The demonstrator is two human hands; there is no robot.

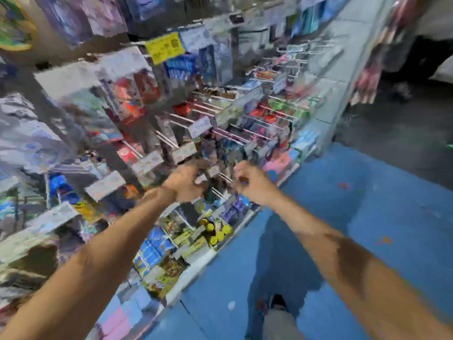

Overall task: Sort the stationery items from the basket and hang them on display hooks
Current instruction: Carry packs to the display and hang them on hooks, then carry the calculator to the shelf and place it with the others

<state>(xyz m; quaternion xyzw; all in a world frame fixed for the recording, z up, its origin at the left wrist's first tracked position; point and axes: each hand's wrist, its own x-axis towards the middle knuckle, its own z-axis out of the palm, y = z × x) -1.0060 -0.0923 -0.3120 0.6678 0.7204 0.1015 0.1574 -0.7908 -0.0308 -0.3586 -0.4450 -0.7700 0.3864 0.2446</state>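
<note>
Left hand [186, 183] and right hand [253, 186] curl fingers by the hooks [224, 177]; hold unclear.

Floor [343, 217] bright blue with a few small red and orange specks; far floor strip [392, 133] dark grey. Sign [164, 47] yellow, dark print, too blurred to read. Hooks [247, 131] silver metal. Price tags [103, 185] white with faint speckled print. Red packs [269, 117], green packs [282, 104], pink packs [279, 165]. Blue packs [153, 244] with white marks. Round caps [215, 231] yellow. Display panel [348, 45] pale grey-white. Trouser leg [279, 325] beige, shoe [278, 300] black.
</note>
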